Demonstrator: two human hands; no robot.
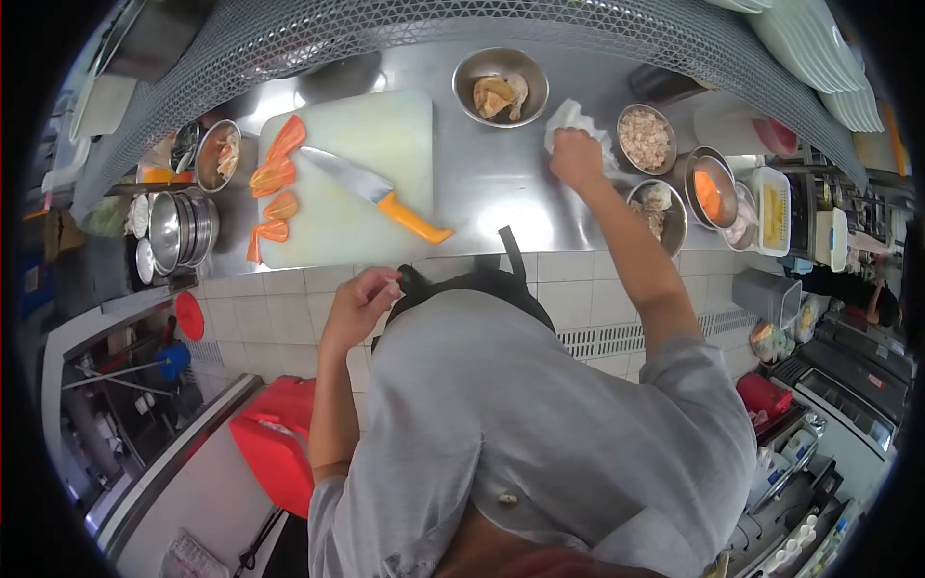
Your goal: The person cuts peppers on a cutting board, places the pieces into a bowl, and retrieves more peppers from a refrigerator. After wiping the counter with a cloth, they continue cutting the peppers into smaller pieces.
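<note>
My right hand [576, 159] is closed on a crumpled white cloth [568, 118] lying on the steel counter; its fingertips are hidden. My left hand [361, 301] hangs in front of the counter edge near my waist. Its fingers are curled, with something small and pale at the tips that I cannot make out. Ahead of it lies a pale cutting board [390, 144], bearing a knife [352, 175] with a yellow handle. Several orange carrot-like pieces [274, 176] lie along the board's left side. Beyond the cloth, a steel bowl [464, 72] holds cooked-looking chicken pieces [501, 94].
To the right stand a bowl of chopped pale meat [645, 138], a bowl with an orange piece [708, 196] and a white basket [782, 181]. Stacked steel bowls [175, 231] sit at the left. A mesh shelf [462, 21] overhangs the back; a red bin [275, 433] stands behind my left arm.
</note>
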